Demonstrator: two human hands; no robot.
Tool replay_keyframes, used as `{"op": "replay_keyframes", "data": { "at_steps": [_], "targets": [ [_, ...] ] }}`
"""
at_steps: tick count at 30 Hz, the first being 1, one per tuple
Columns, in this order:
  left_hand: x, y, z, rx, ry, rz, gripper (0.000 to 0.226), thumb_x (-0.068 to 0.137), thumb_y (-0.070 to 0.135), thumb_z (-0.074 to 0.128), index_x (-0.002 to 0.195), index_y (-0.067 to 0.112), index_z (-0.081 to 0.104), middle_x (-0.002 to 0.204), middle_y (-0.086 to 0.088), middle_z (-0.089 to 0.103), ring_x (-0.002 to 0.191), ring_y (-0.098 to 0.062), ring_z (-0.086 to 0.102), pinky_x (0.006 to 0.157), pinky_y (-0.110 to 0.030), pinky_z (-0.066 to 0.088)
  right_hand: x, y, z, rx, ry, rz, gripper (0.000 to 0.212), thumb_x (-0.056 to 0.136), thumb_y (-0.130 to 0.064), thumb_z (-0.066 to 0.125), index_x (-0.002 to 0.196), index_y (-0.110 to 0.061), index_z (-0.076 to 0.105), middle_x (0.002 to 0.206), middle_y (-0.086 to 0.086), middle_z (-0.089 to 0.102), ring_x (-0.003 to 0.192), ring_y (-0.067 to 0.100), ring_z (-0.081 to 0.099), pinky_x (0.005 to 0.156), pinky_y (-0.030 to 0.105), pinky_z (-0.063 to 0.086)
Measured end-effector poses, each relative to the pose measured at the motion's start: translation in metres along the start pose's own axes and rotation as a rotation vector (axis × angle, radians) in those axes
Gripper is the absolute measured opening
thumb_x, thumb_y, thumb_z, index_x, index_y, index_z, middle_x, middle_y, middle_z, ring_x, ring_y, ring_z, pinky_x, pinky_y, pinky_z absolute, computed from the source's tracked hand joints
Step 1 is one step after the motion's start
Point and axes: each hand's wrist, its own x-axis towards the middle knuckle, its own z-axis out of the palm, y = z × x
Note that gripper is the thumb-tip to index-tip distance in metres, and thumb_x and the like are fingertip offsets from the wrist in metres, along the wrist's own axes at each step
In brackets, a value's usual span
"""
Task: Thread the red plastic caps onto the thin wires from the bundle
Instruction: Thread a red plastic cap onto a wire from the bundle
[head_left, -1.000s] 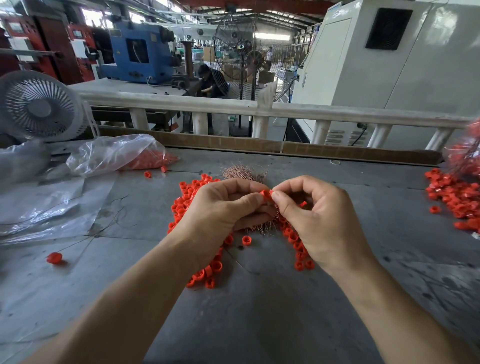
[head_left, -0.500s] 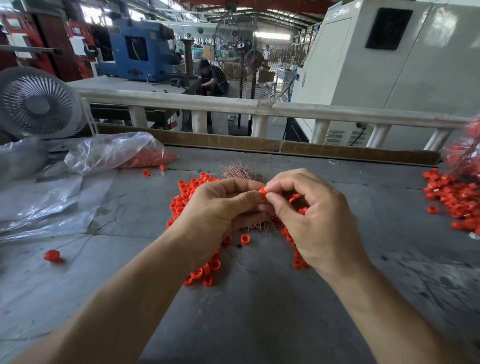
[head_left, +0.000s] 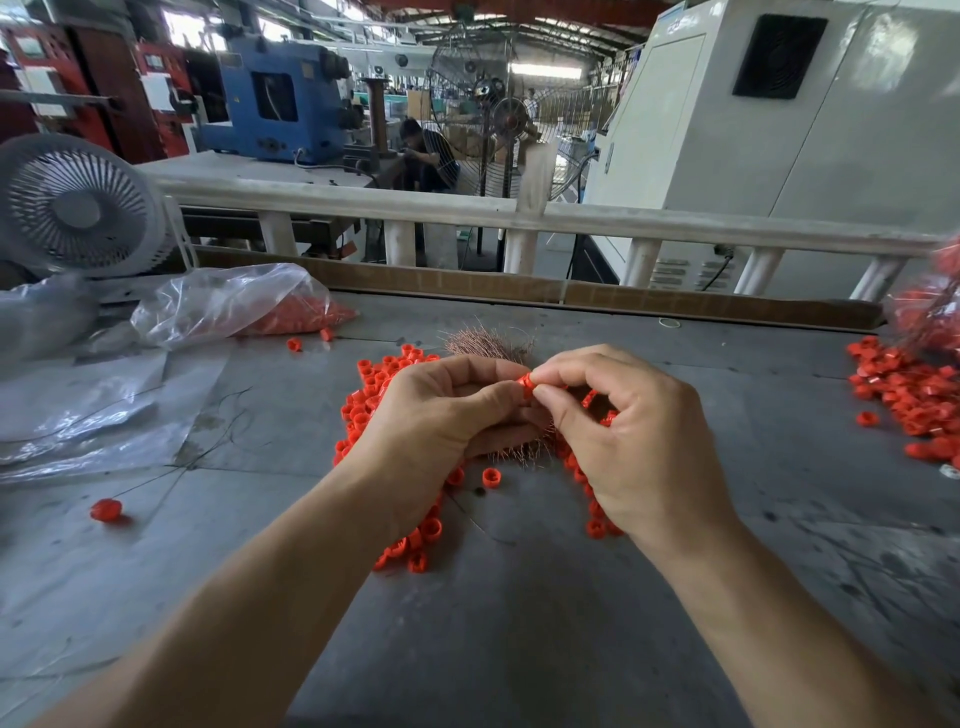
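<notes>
Pinching one ribbed red cap (head_left: 527, 383), left hand (head_left: 441, 421) and right hand (head_left: 639, 447) hide the coppery wire bundle (head_left: 488, 345); loose ring-shaped caps (head_left: 371, 395) surround the bundle on the grey table (head_left: 519, 649).

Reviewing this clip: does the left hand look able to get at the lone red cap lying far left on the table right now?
Probably not right away: the left hand is busy pinching a red cap with the right hand. The path across the table to the lone cap looks clear.

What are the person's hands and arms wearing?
Nothing that shows. The left hand and the right hand are bare: no gloves, rings, watch or bracelets. Both forearms are bare too, with no sleeve in view down to the picture's bottom edge. The fingers have short nails.
</notes>
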Motion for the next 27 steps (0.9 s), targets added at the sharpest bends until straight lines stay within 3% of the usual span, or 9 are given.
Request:
{"op": "replay_keyframes", "data": {
  "at_steps": [4, 8, 12, 18, 23, 27],
  "targets": [
    [0.001, -0.002, 0.001, 0.004, 0.046, 0.035, 0.025, 0.081, 0.011, 0.071, 0.103, -0.002, 0.071, 0.092, -0.021, 0.074, 0.087, -0.024, 0.074, 0.085, -0.035, 0.063, -0.002, 0.0, 0.005, -0.016, 0.011, -0.004, 0.017, 0.087, -0.008, 0.079, 0.1, -0.018, 0.081, 0.101, -0.011, 0.074, 0.099, 0.005, 0.067, 0.092, 0.013, 0.048],
    [0.0, -0.007, 0.005, 0.022, 0.093, 0.072, 0.012, 0.093, 0.001, 0.065, 0.103, -0.003, 0.07, 0.09, -0.019, 0.075, 0.088, -0.028, 0.074, 0.087, -0.039, 0.062, -0.005, 0.0, 0.009, -0.023, 0.034, -0.012, 0.017, 0.088, -0.008, 0.078, 0.102, -0.017, 0.081, 0.103, -0.012, 0.073, 0.099, 0.004, 0.066, 0.091, 0.009, 0.046],
    [-0.001, -0.011, 0.007, 0.028, 0.118, 0.111, 0.01, 0.095, 0.0, 0.064, 0.101, -0.001, 0.071, 0.088, -0.015, 0.077, 0.084, -0.026, 0.076, 0.082, -0.034, 0.063, -0.006, -0.002, 0.013, -0.028, 0.011, -0.013, 0.018, 0.088, -0.004, 0.077, 0.102, -0.015, 0.079, 0.103, -0.008, 0.071, 0.101, 0.009, 0.066, 0.091, 0.021, 0.051],
    [-0.001, -0.013, 0.011, -0.036, 0.103, 0.012, 0.014, 0.092, 0.007, 0.067, 0.102, 0.002, 0.075, 0.097, -0.019, 0.075, 0.088, -0.027, 0.07, 0.081, -0.035, 0.063, -0.007, -0.004, 0.014, -0.181, 0.057, -0.038, 0.015, 0.083, -0.005, 0.079, 0.095, -0.013, 0.071, 0.096, -0.003, 0.067, 0.094, 0.021, 0.061, 0.082, 0.038, 0.051],
    [-0.001, -0.01, 0.011, -0.133, 0.066, -0.081, 0.029, 0.094, 0.007, 0.064, 0.118, -0.009, 0.066, 0.106, -0.023, 0.065, 0.098, -0.031, 0.06, 0.085, -0.036, 0.058, -0.007, -0.008, 0.014, -0.323, 0.108, -0.11, 0.01, 0.084, -0.008, 0.076, 0.092, -0.012, 0.072, 0.095, -0.001, 0.069, 0.094, 0.024, 0.062, 0.083, 0.034, 0.05],
    [-0.001, -0.006, 0.01, -0.155, 0.007, -0.107, 0.027, 0.094, 0.009, 0.063, 0.116, -0.006, 0.067, 0.098, -0.017, 0.066, 0.082, -0.02, 0.064, 0.076, -0.03, 0.058, -0.007, -0.008, 0.013, -0.363, 0.144, -0.159, 0.008, 0.083, -0.008, 0.071, 0.088, -0.013, 0.071, 0.092, -0.003, 0.069, 0.09, 0.024, 0.061, 0.078, 0.029, 0.046]
  ]
}}
